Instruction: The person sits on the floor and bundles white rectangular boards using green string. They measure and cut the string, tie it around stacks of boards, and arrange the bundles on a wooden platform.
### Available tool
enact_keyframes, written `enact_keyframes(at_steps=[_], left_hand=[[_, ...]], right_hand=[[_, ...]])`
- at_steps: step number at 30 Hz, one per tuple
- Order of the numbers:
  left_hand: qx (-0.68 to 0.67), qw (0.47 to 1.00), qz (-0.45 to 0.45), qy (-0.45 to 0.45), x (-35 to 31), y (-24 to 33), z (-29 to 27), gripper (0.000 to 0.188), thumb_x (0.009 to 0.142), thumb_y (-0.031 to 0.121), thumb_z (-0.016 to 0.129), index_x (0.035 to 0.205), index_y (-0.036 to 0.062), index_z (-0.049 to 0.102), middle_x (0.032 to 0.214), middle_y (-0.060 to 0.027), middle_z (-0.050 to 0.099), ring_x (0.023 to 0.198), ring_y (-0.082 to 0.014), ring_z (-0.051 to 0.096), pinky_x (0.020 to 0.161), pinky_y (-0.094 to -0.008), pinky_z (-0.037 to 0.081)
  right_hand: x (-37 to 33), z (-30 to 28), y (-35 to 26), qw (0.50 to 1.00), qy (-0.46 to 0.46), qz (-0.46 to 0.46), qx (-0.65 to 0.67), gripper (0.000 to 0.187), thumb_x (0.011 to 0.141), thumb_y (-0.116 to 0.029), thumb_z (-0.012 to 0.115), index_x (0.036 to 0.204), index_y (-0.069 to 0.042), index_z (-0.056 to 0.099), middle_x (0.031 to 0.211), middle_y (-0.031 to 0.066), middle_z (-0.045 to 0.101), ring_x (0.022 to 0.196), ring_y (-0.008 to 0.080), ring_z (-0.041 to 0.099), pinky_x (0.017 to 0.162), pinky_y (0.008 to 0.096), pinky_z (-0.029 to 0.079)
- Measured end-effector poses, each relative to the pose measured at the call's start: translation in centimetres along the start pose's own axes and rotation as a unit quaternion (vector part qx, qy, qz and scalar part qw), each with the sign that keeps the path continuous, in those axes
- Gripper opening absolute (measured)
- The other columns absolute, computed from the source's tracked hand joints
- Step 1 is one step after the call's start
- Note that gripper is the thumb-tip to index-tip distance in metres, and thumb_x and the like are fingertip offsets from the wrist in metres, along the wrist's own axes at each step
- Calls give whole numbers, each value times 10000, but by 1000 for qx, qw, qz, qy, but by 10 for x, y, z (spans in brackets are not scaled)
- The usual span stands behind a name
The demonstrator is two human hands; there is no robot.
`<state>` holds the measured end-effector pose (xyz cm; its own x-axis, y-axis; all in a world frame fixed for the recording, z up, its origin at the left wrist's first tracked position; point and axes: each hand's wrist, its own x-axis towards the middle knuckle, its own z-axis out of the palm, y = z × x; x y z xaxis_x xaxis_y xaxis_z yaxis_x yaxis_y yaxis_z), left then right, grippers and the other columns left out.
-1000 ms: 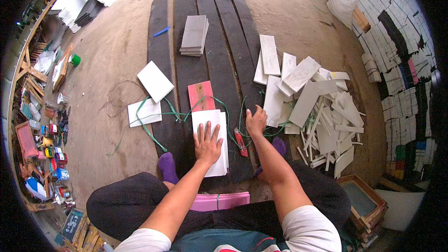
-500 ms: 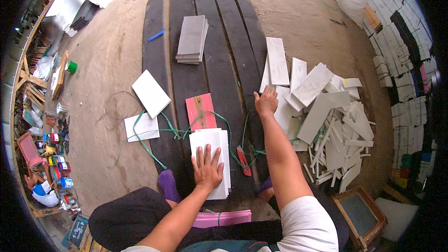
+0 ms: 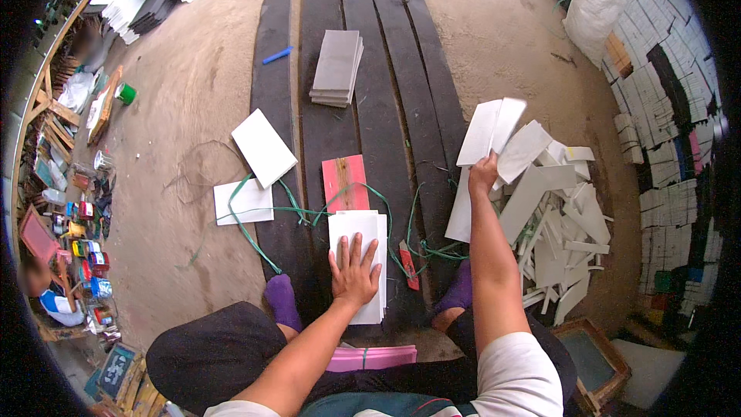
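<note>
My left hand [image 3: 356,274] lies flat, fingers spread, on a stack of white rectangular sheets [image 3: 353,222] between my feet. My right hand [image 3: 484,175] is closed round the near end of a narrow white strip [image 3: 507,125], tilted up at the edge of the offcuts. A wider white piece [image 3: 477,133] lies beside that strip. Beyond the white stack is a pink board [image 3: 345,177] with a brown band. Green twine [image 3: 390,220] crosses around it, and a red cutter-like tool [image 3: 408,266] rests right of the stack.
Dark planks [image 3: 382,100] hold a grey sheet stack [image 3: 335,66] and a blue stick-like tool [image 3: 277,55]. Two white sheets [image 3: 263,147] lie left. A heap of white offcuts [image 3: 552,251] is at right, near a wooden frame [image 3: 590,363]. Pink sheets [image 3: 374,358] lie near my lap.
My right hand has moved right and closed on a white strip, lifting it at an angle. My left hand stays on the stack. The whole view has shifted slightly.
</note>
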<state>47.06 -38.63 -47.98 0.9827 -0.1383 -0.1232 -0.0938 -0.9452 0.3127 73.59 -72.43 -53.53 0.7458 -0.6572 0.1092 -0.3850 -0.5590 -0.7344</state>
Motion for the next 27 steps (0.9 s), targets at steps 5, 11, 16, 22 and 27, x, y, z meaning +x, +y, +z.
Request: enact_keyframes(at_steps=[5, 11, 16, 22, 27], left_hand=[[-24, 1000, -10, 1, -1, -7, 0, 628, 1024, 462, 452, 1612, 305, 299, 1711, -92, 141, 1568, -389, 84, 1201, -663, 80], [-159, 981, -16, 114, 15, -15, -10, 720, 995, 541, 540, 1559, 119, 391, 1610, -203, 348, 1512, -395, 267, 1206, -604, 178], [-674, 703, -115, 196, 53, -27, -82, 611, 1017, 351, 622, 1458, -26, 432, 1303, -141, 584, 1144, -233, 594, 988, -382, 464], [-718, 671, -83, 168, 10, -74, -95, 434, 1031, 226, 588, 1397, 3, 523, 1294, -89, 630, 1176, -177, 579, 1039, -339, 423], [-712, 696, -34, 86, -18, -59, -103, 521, 1034, 258, 577, 1466, -5, 452, 1411, -125, 563, 1288, -218, 518, 1127, -370, 357]], right_hand=[[-89, -40, -40, 983, -2, -169, 66, 418, 1008, -142, 463, 1383, 26, 538, 1086, 311, 683, 989, 480, 671, 851, 522, 516], [-202, -77, -100, 883, -35, -469, 3, 494, 928, 9, 591, 1415, 40, 516, 875, 205, 668, 681, 354, 647, 613, 460, 522], [-286, -101, -144, 730, -136, -668, 38, 402, 866, 3, 641, 1266, 37, 617, 1021, 165, 706, 861, 283, 706, 772, 370, 577], [-304, -110, -190, 813, -167, -544, 123, 320, 870, -147, 735, 1146, -8, 653, 1054, 175, 686, 947, 378, 661, 864, 457, 521], [-309, -86, -188, 897, -320, -190, 237, 479, 988, -200, 661, 1413, -30, 517, 1061, 130, 666, 916, 189, 633, 800, 324, 515]])
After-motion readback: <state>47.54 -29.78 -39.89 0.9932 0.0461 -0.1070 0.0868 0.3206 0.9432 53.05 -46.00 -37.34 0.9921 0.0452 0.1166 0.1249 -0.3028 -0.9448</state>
